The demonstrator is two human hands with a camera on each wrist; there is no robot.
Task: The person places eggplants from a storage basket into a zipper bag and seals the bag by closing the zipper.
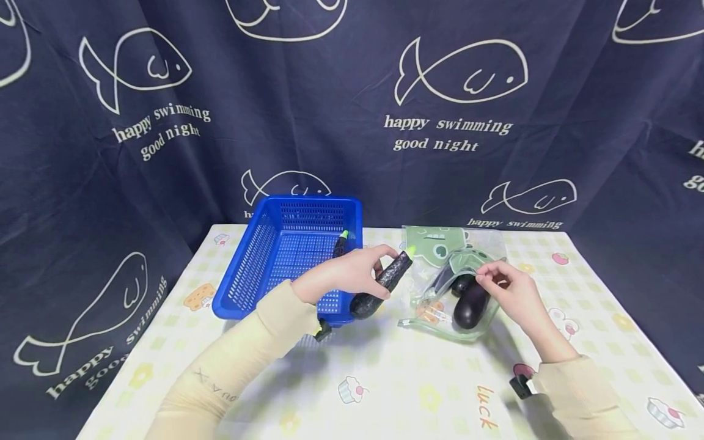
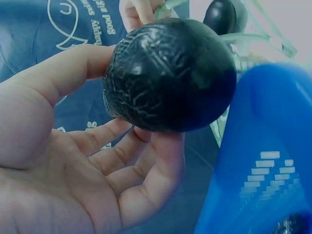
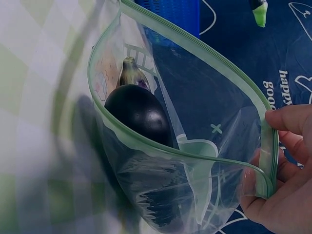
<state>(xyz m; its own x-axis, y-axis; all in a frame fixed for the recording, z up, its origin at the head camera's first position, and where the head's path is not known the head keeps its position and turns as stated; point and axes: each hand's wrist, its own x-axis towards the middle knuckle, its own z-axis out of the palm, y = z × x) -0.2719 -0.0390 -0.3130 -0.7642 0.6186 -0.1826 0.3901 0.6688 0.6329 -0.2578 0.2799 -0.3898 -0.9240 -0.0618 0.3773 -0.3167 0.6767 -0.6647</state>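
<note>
My left hand (image 1: 357, 272) grips a dark, wrinkled eggplant (image 1: 367, 304) with a bright green tip, between thumb and fingers. It is held tilted in the air by the right edge of a blue plastic basket (image 1: 291, 250). Its rounded end faces the camera in the left wrist view. My right hand (image 1: 514, 292) pinches the green zip edge of a clear zip bag (image 3: 195, 46), whose mouth gapes. Inside the bag lie a smooth dark eggplant (image 3: 139, 114) and, behind it, a paler stem end (image 3: 130, 70).
Another eggplant (image 1: 340, 245) with a green tip lies against the basket's right wall. The table has a checked cloth (image 1: 407, 373) with printed cakes and flowers. A dark blue curtain (image 1: 330, 122) with fish drawings hangs behind.
</note>
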